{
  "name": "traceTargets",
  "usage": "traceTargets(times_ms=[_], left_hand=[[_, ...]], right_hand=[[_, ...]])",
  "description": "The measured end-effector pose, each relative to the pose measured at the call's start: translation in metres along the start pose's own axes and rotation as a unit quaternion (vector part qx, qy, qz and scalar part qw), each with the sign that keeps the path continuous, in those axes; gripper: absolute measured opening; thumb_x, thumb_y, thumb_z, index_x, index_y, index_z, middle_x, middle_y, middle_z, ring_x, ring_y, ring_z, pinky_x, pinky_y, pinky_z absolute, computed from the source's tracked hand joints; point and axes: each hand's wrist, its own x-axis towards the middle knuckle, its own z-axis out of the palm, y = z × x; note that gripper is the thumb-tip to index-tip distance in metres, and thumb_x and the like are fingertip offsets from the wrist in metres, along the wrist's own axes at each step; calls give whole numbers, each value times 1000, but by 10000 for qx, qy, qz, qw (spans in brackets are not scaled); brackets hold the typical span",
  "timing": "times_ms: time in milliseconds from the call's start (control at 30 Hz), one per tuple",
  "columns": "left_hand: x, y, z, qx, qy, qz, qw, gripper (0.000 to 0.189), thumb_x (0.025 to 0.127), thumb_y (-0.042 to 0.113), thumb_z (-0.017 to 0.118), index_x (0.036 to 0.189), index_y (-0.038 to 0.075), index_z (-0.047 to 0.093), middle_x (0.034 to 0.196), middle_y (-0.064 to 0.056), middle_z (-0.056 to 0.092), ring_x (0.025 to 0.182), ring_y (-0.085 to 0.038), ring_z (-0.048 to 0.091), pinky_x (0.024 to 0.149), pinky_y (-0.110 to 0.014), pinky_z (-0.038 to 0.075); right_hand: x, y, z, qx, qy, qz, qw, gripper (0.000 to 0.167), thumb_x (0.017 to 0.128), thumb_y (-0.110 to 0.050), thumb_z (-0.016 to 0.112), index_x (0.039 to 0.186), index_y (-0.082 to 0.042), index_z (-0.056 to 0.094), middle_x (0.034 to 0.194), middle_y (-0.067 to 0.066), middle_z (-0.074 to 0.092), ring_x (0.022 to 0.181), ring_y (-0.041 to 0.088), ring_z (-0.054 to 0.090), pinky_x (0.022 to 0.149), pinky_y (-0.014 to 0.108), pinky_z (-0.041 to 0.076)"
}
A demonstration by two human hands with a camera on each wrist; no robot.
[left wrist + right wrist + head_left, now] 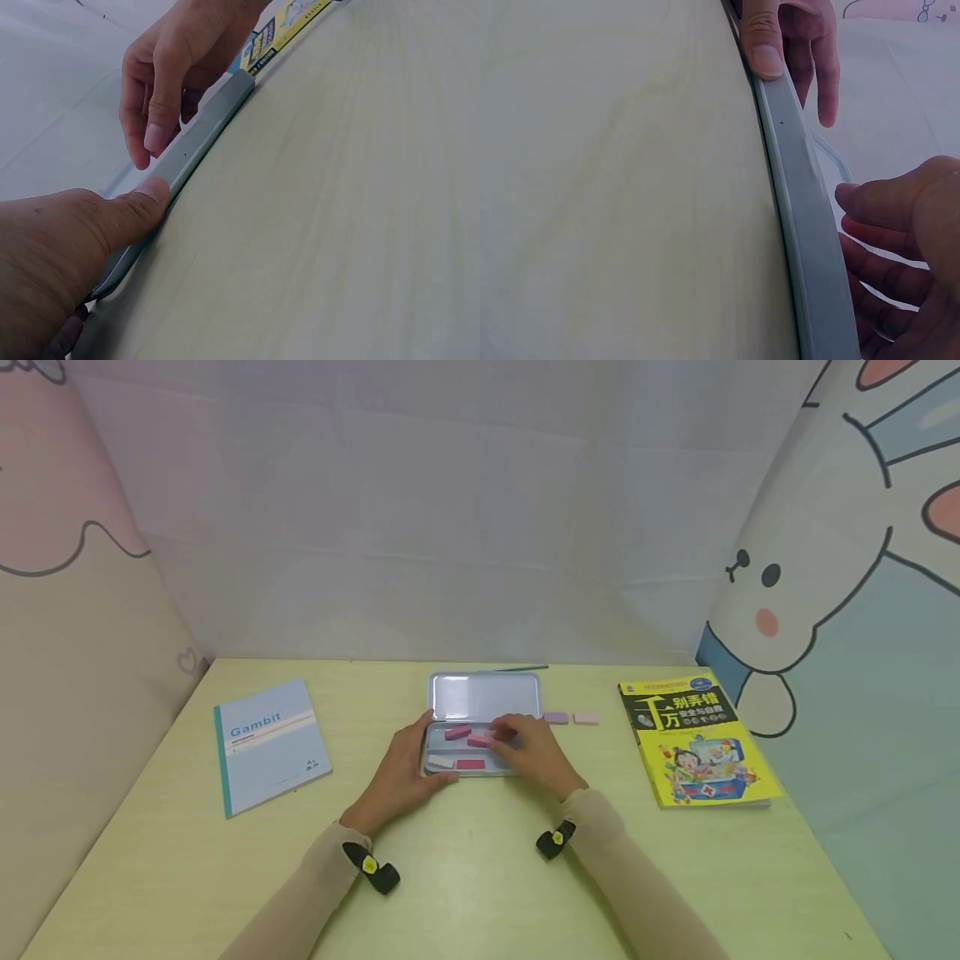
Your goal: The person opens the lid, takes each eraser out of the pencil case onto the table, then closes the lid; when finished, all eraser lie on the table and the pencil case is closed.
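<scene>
An unfolded metal pencil case (486,697) lies on the table, its lid leaning back. My left hand (401,768) holds the left side of the case, thumb along the front wall and fingers at the back corner. Over the right part of the tray is my right hand (532,752), fingers bent, with a gap between thumb and forefinger. Its fingertips are right by a pink block (478,741). Another pink block (457,732) lies to the left. In the front compartment are a white block (440,762) and a deeper pink one (470,764).
A purple block (556,718) and a pale pink block (586,719) lie right of the case. Behind the lid is a thin green stick (525,668). A light blue book (273,747) sits at left, a yellow book (699,743) at right. A white curtain (450,527) hangs behind.
</scene>
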Motion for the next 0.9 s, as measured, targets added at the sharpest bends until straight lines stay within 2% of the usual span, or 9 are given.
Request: traceTargets(times_ms=[167,433,667,767,900], left_hand=[[-1,0,1,116,-97,-117,9998,106,89,41,88,169,5,28,167,-24,40,155,-43,40,129,-61,37],[-1,-1,0,165,-123,-131,9997,105,89,44,87,168,5,30,169,-22,39,157,-43,38,130,-61,36],[-1,-1,0,169,-88,-94,9998,104,89,45,87,167,4,31,168,-23,41,156,-43,39,129,-61,37],[-1,1,0,164,-86,-96,9998,104,90,45,86,167,3,31,167,-23,41,156,-43,39,129,-62,37],[-1,1,-1,129,-66,-93,9999,103,90,45,86,167,3,32,167,-23,41,156,-43,40,128,-62,37]], right_hand=[[1,-2,5,-141,-24,-119,9998,19,98,-17,78,113,-5,80,106,10,79,102,24,71,97,44,61],[3,-5,5,-169,-75,-76,9998,20,98,-16,77,113,-3,81,106,12,79,102,26,71,97,46,60],[5,-5,6,-52,-96,-7,9999,14,98,-14,78,108,-6,82,100,7,79,93,18,67,89,35,57],[5,-3,8,-29,-21,-20,10000,12,97,-12,77,106,-6,82,97,7,79,90,17,65,86,33,56],[3,-5,7,-79,235,45,9997,11,98,-8,75,106,-5,82,100,10,80,93,21,68,88,38,58]])
